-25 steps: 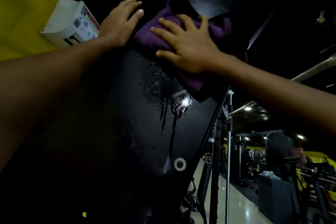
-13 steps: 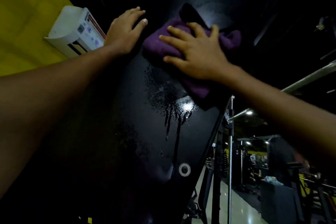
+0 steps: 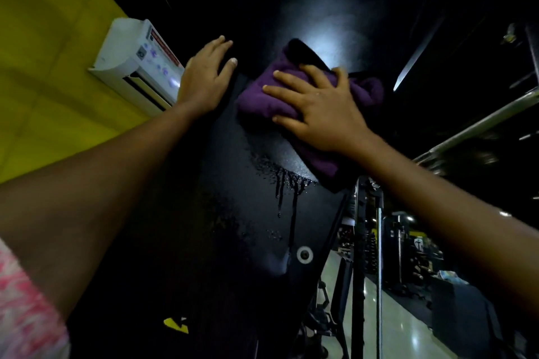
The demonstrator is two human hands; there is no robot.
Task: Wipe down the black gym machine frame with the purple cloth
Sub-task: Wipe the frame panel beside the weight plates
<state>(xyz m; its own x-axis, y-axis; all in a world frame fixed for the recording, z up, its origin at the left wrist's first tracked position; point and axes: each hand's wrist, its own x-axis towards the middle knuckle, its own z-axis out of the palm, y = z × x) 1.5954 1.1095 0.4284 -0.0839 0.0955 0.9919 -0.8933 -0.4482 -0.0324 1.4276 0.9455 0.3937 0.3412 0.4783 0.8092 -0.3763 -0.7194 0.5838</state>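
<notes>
A purple cloth (image 3: 294, 96) is pressed flat against the black gym machine frame (image 3: 233, 213) by the right hand (image 3: 320, 105), its fingers spread and straight across the bunched fabric, thumb lowest. The cloth is pinned under the palm, with folds showing beyond the fingertips and a loose end trailing out below the wrist. Just beside it, on the thumb side, the left hand (image 3: 205, 81) is laid open on the frame's edge, fingers together and extended, nothing held; the two hands are near but not touching.

Below the right hand, a patch of water droplets (image 3: 280, 175) is seen on the glossy panel, with thin streaks running downward from it (the wet area lies just under the cloth's lower edge). Farther down from the streaks, a round silver bolt washer (image 3: 304, 254) is set into the panel, and a small yellow mark (image 3: 176, 324) is visible near the frame's base.

Behind the left hand, a white wall-mounted air conditioner (image 3: 134, 64) is fixed to a yellow wall (image 3: 49, 52). Beyond the right forearm, a silver metal bar (image 3: 481, 122) is angled across the dark ceiling, and other gym equipment, dim and hard to make out, is spread over a shiny floor (image 3: 405, 326). A pink-and-white patterned sleeve (image 3: 26, 315) is glimpsed at the left upper arm.
</notes>
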